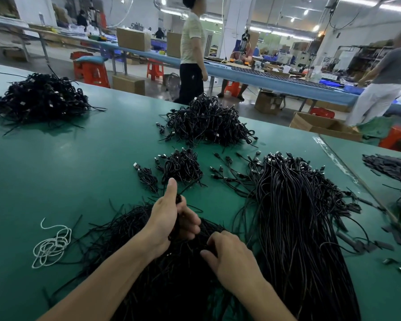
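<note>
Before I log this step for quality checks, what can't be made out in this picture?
Head view only.
Left hand: its fingers cover most of the black cable it grips.
Right hand: fingers curl into the cable pile; any pinch is hidden.
Long cable bundle: near end cut off by bottom edge.
Far heap: plugs too small.

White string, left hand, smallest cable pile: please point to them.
white string point(52, 246): head view, tangled loops.
left hand point(169, 217): head view, hand's middle.
smallest cable pile point(182, 166): head view, heap's centre.
</note>
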### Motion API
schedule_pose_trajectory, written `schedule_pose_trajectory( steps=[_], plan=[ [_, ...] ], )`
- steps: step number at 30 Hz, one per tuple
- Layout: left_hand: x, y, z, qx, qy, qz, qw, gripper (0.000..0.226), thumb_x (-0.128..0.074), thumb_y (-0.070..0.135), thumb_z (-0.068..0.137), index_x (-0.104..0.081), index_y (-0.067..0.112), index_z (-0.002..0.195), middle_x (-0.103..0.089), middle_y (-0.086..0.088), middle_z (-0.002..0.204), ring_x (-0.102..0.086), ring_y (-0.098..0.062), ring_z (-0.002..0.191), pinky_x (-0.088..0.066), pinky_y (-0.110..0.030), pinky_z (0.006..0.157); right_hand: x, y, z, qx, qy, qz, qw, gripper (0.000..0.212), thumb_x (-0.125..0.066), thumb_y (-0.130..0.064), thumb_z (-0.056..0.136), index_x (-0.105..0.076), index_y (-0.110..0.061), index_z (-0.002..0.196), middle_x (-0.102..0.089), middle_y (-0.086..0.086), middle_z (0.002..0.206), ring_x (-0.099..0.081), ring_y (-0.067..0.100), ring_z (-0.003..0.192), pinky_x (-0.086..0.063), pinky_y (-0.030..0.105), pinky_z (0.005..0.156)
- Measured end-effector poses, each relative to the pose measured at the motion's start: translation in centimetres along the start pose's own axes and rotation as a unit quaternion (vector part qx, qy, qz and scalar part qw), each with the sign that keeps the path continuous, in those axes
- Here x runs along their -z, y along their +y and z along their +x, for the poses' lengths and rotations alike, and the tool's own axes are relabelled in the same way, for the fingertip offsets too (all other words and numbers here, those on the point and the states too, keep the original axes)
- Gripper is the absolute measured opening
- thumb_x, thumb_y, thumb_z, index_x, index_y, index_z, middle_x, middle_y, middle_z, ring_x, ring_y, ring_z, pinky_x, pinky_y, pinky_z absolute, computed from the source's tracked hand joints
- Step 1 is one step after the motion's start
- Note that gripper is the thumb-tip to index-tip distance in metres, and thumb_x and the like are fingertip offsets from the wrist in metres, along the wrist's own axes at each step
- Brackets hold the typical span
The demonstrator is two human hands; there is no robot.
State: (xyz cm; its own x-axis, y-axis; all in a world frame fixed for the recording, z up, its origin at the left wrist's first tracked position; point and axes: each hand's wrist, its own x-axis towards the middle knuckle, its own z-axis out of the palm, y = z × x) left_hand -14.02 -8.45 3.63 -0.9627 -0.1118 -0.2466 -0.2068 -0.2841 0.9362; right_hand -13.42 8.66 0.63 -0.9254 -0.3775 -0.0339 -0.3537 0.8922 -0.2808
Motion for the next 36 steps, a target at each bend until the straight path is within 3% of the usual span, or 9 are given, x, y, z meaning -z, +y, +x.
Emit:
schedule_pose_trajectory(
  steps=[4,7,14,18,21,25,28,32,36],
  plan=[
    [0.0,-0.3,-0.4,-0.023,-0.033,0.059,0.997,0.068,-0.028,0.084,0.080,-0.041,0.026,0.047,-0.042,-0.002,0.046,-0.026,-0.011,0.034,-0.022,-0.018,0.033,-0.2,-0.6,-0.2,0.005,0.052,-0.003,0.999,0.022,-0.046,-0.044,0.101,-0.056,-0.024,0.101,-0.053,-0.007,0.096,-0.053,0.015,0.086,-0.038,0.026,0.065],
    [0.0,-0.3,-0.6,-0.036,-0.042,0.081,0.995,0.068,-0.025,0.080,0.085,-0.043,0.026,0.049,-0.034,0.003,0.044,-0.023,-0.009,0.034,-0.020,-0.017,0.033,0.6,-0.8,-0.6,0.005,0.060,-0.009,0.998,0.021,-0.047,-0.042,0.101,-0.059,-0.025,0.101,-0.052,-0.008,0.095,-0.058,0.015,0.088,-0.042,0.026,0.066],
    [-0.4,0.9,-1.2,-0.058,-0.049,0.116,0.990,0.067,-0.029,0.039,0.106,-0.054,0.023,0.045,-0.031,0.005,0.043,-0.021,-0.009,0.035,-0.020,-0.019,0.035,6.5,0.9,-2.1,-0.072,0.028,0.097,0.992,0.016,-0.065,-0.040,0.090,-0.067,-0.030,0.079,-0.065,-0.013,0.079,-0.063,0.003,0.071,-0.055,0.021,0.064],
    [-1.3,1.7,-2.5,-0.080,-0.137,0.098,0.982,0.057,-0.031,0.028,0.104,-0.060,0.024,0.056,-0.031,0.005,0.045,-0.021,-0.009,0.036,-0.021,-0.017,0.035,9.1,0.4,-2.4,-0.014,0.211,0.273,0.938,0.013,-0.075,-0.028,0.086,-0.072,-0.030,0.073,-0.069,-0.016,0.071,-0.064,0.000,0.069,-0.047,0.010,0.061],
    [-2.3,2.2,-3.7,-0.088,-0.198,0.089,0.972,0.028,-0.037,0.026,0.100,-0.062,0.018,0.091,-0.030,0.007,0.045,-0.020,-0.008,0.034,-0.021,-0.014,0.033,9.1,-1.4,-2.5,0.068,0.292,0.311,0.902,0.010,-0.077,-0.020,0.084,-0.075,-0.029,0.079,-0.068,-0.014,0.076,-0.065,0.008,0.073,-0.047,0.014,0.063],
    [-3.1,2.6,-4.5,-0.141,-0.189,0.081,0.968,0.026,-0.040,0.023,0.103,-0.056,0.015,0.122,-0.041,0.011,0.045,-0.033,-0.002,0.033,-0.028,-0.013,0.034,8.2,-2.3,-2.8,0.161,0.305,0.183,0.921,0.011,-0.077,-0.010,0.084,-0.076,-0.021,0.087,-0.065,-0.013,0.087,-0.064,0.008,0.078,-0.054,0.030,0.064],
    [-3.2,2.5,-4.5,-0.201,-0.146,0.069,0.966,0.032,-0.037,0.023,0.105,-0.068,0.015,0.110,-0.048,0.012,0.047,-0.042,-0.003,0.040,-0.034,-0.012,0.042,8.3,-1.9,-2.9,0.198,0.327,0.071,0.921,0.008,-0.077,-0.009,0.085,-0.075,-0.014,0.091,-0.065,-0.005,0.092,-0.064,0.014,0.081,-0.056,0.036,0.061],
    [-3.1,2.0,-4.0,-0.151,-0.129,0.020,0.980,0.038,-0.038,0.030,0.105,-0.074,0.019,0.103,-0.046,0.003,0.049,-0.029,-0.011,0.037,-0.027,-0.017,0.040,8.6,-1.7,-3.1,0.265,0.366,-0.065,0.890,0.004,-0.072,-0.009,0.088,-0.075,-0.011,0.090,-0.068,0.002,0.090,-0.066,0.021,0.077,-0.055,0.035,0.050],
    [-3.8,1.5,-3.7,-0.114,-0.140,-0.016,0.983,0.043,-0.039,0.038,0.104,-0.077,0.019,0.102,-0.039,-0.001,0.055,-0.026,-0.009,0.036,-0.024,-0.017,0.038,9.2,-2.0,-2.9,0.305,0.374,-0.123,0.867,0.037,-0.042,-0.018,0.104,-0.076,-0.013,0.089,-0.069,0.000,0.090,-0.064,0.017,0.082,-0.049,0.027,0.052]
  ],
)
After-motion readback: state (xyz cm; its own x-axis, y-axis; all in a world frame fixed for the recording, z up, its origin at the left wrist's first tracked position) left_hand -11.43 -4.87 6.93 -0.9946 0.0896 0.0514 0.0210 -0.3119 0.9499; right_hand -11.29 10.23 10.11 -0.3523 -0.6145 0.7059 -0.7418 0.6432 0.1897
